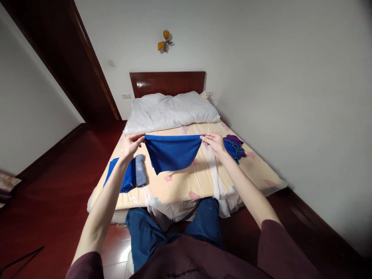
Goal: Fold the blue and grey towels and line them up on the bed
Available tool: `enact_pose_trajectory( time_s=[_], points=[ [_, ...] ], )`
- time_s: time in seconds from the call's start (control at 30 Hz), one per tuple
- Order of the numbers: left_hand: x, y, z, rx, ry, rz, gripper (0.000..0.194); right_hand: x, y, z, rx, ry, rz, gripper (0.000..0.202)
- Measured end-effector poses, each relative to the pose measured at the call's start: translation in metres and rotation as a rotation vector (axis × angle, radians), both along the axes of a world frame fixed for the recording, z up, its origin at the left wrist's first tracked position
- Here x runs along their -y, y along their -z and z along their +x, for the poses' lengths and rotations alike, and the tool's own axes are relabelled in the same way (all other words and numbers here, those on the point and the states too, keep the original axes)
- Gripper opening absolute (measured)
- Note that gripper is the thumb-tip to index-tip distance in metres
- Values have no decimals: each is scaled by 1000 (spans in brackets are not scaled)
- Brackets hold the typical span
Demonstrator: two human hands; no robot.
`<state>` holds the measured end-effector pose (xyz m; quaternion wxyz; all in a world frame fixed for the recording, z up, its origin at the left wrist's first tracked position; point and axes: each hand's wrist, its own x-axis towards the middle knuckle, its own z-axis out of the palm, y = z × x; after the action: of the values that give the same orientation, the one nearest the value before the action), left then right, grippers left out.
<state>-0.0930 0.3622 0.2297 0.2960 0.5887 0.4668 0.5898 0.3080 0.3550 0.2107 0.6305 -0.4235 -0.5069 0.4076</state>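
A blue towel (173,152) is stretched between my two hands above the bed, its upper edge taut and its lower part hanging loose. My left hand (133,144) pinches the top left corner, while my right hand (213,142) grips the top right one. Below my left forearm lie folded blue towels (127,176), with a rolled grey-blue towel (140,170) beside them. To the right of my right hand sits a crumpled heap of cloths, one blue with a green edge (231,149) and one purple (235,140).
The bed (174,190) has a pale flowered cover under thin, see-through sheeting. A white pillow (174,110) lies against the dark wooden headboard (171,83). A white wall (290,97) runs along the right side. Dark red floor (58,186) stretches to the left.
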Motion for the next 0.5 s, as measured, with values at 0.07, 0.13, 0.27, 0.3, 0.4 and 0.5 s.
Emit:
enact_pose_trajectory(
  time_s=[0.07,0.13,0.27,0.3,0.4,0.5],
  points=[
    [12,0,2,-25,59,-65,46,13,1,8,14,-3,-33,51],
    [27,-1,3,-16,123,-153,46,28,0,16,32,-15,-81,50],
    [59,-6,3,55,216,-287,43,58,-9,34,30,-84,-195,46],
    [65,-7,3,73,234,-299,42,63,-11,38,28,-100,-215,45],
    [74,-6,5,99,269,-326,36,70,-12,46,33,-123,-246,43],
    [71,2,7,76,293,-360,34,63,-4,48,25,-136,-276,42]
  ],
)
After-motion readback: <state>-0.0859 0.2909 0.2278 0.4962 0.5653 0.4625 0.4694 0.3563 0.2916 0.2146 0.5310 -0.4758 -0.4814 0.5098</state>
